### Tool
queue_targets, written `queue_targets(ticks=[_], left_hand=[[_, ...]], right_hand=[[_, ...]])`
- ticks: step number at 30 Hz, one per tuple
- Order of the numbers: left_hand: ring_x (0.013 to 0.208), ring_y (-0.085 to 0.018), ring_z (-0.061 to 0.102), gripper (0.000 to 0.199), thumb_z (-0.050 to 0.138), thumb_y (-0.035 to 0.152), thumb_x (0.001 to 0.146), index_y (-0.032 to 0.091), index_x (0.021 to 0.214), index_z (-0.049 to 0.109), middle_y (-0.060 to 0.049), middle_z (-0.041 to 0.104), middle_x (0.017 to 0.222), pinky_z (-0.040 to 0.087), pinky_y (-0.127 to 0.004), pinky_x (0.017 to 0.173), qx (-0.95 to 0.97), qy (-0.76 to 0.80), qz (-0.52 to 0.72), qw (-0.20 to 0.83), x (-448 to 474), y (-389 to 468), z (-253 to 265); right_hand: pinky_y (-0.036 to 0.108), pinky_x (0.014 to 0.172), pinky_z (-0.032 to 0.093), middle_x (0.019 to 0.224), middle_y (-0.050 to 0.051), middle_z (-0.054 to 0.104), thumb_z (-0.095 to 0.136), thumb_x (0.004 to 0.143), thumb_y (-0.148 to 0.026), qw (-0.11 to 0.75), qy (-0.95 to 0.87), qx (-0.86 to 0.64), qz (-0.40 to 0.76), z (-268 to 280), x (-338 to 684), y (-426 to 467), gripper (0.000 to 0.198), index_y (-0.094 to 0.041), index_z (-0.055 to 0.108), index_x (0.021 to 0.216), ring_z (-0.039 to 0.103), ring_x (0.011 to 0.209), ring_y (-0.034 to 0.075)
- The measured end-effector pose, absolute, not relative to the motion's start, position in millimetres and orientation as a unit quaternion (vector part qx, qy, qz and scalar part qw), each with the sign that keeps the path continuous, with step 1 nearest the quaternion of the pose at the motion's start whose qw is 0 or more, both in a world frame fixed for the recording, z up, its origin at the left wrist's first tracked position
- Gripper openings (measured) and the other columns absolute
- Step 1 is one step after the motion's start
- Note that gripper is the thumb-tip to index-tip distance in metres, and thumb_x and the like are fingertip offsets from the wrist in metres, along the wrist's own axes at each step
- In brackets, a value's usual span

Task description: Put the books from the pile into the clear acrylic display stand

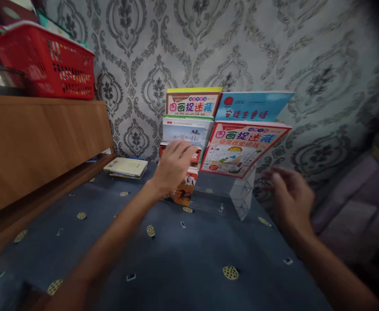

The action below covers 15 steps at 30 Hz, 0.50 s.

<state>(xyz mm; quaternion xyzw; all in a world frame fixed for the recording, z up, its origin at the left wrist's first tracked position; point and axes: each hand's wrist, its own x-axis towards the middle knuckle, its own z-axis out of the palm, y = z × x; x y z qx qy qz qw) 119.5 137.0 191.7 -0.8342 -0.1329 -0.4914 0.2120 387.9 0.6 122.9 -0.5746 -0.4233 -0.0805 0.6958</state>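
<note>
My left hand [173,167] is in front of the left column of books, its fingers loosely bent over a red-covered book [195,159] and an orange book with horse pictures [184,194]. Whether the fingertips touch a cover is hard to make out. A clear stepped book rack [242,196] holds the books upright. Behind the hand stand a pale blue book [186,129] and a brown-bordered picture book [189,103]. In the right column, a red-bordered picture book [241,149] leans before a blue book [254,106]. Right of the rack, my right hand [291,196] hangs empty, blurred, thumb and fingers apart.
A small stack of books [126,167] lies on the dark blue patterned cloth [176,250] near the wall. At left, a wooden cabinet [43,142] carries a red plastic basket [46,60] and a metal pot [3,77]. Patterned wallpaper [137,56] rises behind the rack.
</note>
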Motion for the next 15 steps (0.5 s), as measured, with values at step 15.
queue_targets(ticks=[15], left_hand=[[0.142, -0.039, 0.038, 0.061, 0.033, 0.039, 0.094, 0.002, 0.139, 0.052, -0.029, 0.049, 0.147, 0.034, -0.057, 0.111, -0.780, -0.508, -0.319, 0.178, -5, 279, 25]], right_hand=[[0.033, 0.101, 0.047, 0.109, 0.002, 0.077, 0.057, 0.092, -0.024, 0.305, -0.716, -0.579, 0.244, -26, 207, -12, 0.036, -0.029, 0.071, 0.124, 0.069, 0.104, 0.021]])
